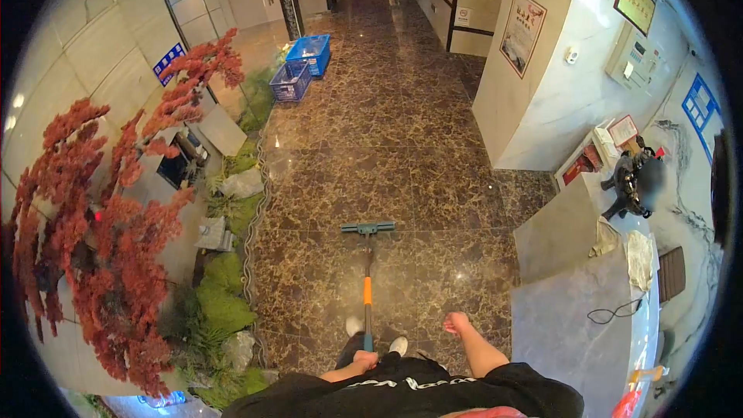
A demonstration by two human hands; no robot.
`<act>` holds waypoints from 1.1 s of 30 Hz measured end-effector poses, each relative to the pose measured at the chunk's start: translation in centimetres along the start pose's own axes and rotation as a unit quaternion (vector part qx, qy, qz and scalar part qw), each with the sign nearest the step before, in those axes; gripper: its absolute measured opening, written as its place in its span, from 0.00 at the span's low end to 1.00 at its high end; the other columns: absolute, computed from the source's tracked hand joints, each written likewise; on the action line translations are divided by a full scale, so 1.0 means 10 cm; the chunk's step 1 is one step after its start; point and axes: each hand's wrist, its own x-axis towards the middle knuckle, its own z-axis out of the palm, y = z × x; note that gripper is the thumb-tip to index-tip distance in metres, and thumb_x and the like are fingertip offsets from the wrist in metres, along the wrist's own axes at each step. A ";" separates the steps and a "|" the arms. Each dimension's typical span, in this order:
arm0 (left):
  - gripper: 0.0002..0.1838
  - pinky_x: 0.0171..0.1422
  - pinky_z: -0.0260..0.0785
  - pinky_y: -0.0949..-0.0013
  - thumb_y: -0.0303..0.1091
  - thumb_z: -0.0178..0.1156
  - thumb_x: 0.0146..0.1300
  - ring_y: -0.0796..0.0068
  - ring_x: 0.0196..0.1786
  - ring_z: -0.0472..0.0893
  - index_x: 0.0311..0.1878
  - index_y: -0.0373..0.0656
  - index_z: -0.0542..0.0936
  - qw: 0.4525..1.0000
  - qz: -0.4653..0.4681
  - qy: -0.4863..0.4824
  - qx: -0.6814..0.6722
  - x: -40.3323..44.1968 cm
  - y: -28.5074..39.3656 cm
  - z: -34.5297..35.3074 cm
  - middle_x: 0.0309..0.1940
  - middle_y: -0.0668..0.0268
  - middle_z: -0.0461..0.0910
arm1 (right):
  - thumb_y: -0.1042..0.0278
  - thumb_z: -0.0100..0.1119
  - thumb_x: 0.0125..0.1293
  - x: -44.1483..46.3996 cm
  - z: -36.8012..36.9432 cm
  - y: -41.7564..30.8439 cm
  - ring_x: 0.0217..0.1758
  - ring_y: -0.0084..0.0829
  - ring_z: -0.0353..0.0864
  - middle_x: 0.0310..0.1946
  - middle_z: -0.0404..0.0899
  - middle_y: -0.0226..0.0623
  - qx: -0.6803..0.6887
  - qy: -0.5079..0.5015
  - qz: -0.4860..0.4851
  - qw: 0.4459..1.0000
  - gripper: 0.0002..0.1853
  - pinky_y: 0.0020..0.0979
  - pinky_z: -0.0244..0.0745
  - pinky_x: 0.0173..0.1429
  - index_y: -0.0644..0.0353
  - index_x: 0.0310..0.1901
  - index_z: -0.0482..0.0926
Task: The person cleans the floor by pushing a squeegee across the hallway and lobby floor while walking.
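A mop [368, 290] with an orange and grey handle stretches away from my body. Its flat, dark grey-green head [368, 227] rests crosswise on the brown marbled floor. My left hand [365, 359] is wrapped round the near end of the handle, low in front of my black shirt. Out to the right, my right hand [456, 323] hangs over the floor with its fingers loosely curled in, touching nothing; I see nothing in it. My white shoes [398, 345] show on either side of the handle.
Left runs a planted bed with a red-leaved tree [124, 263] and rocks behind a wavy edging [251, 263]. Beyond it stand a blue crate [311, 53] and a darker basket [291, 82]. On the right are a pillar [515, 70] and a counter [569, 302] with cloths and a cable.
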 end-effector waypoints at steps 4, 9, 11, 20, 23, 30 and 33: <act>0.14 0.21 0.63 0.71 0.34 0.51 0.46 0.74 0.13 0.72 0.08 0.41 0.72 0.998 -0.043 0.021 -0.048 0.16 0.51 -0.29 0.07 0.66 0.70 | 0.65 0.45 0.56 0.29 0.32 -0.47 0.23 0.33 0.76 0.23 0.76 0.41 -0.041 -0.056 0.049 0.996 0.11 0.31 0.74 0.25 0.65 0.31 0.73; 0.13 0.21 0.63 0.71 0.34 0.53 0.43 0.70 0.14 0.73 0.08 0.43 0.73 0.999 0.018 0.016 -0.029 0.65 1.06 -0.80 0.07 0.64 0.71 | 0.66 0.45 0.56 0.52 0.69 -0.70 0.26 0.34 0.77 0.24 0.76 0.44 -0.019 -0.079 0.094 0.992 0.12 0.33 0.74 0.29 0.67 0.32 0.73; 0.13 0.21 0.63 0.70 0.34 0.54 0.44 0.68 0.14 0.73 0.08 0.42 0.73 0.998 0.054 0.021 0.018 0.93 1.23 -1.00 0.07 0.63 0.71 | 0.65 0.44 0.57 0.61 0.77 -0.83 0.26 0.34 0.77 0.24 0.76 0.44 -0.026 -0.067 0.107 0.992 0.13 0.34 0.75 0.29 0.67 0.33 0.73; 0.07 0.21 0.66 0.65 0.31 0.55 0.39 0.66 0.16 0.75 0.12 0.40 0.74 0.998 -0.002 0.029 -0.058 1.86 2.25 -2.50 0.12 0.60 0.74 | 0.66 0.44 0.58 2.03 0.97 -1.75 0.22 0.34 0.77 0.23 0.77 0.43 -0.283 -0.112 -0.032 0.952 0.13 0.34 0.74 0.24 0.67 0.29 0.75; 0.06 0.21 0.66 0.65 0.28 0.54 0.39 0.66 0.16 0.75 0.15 0.36 0.75 0.985 -0.025 0.009 -0.173 2.22 2.53 -2.75 0.14 0.59 0.75 | 0.64 0.50 0.54 2.20 1.50 -2.49 0.21 0.32 0.77 0.22 0.77 0.41 -0.155 -0.107 0.015 0.982 0.11 0.33 0.72 0.22 0.63 0.25 0.76; 0.10 0.18 0.64 0.66 0.35 0.58 0.44 0.72 0.16 0.74 0.20 0.37 0.75 0.969 0.071 0.072 -0.224 2.47 3.49 -3.60 0.13 0.61 0.73 | 0.61 0.56 0.48 1.45 3.24 -4.32 0.14 0.20 0.61 0.13 0.66 0.26 -0.262 -0.372 0.111 0.883 0.06 0.22 0.51 0.16 0.52 0.23 0.72; 0.11 0.21 0.65 0.64 0.35 0.58 0.43 0.71 0.20 0.76 0.22 0.35 0.76 0.958 0.077 -0.002 -0.278 2.49 4.05 -4.12 0.17 0.58 0.75 | 0.61 0.54 0.51 1.74 3.32 -4.68 0.14 0.20 0.61 0.13 0.64 0.23 -0.212 -0.462 -0.039 0.860 0.07 0.21 0.52 0.16 0.50 0.21 0.71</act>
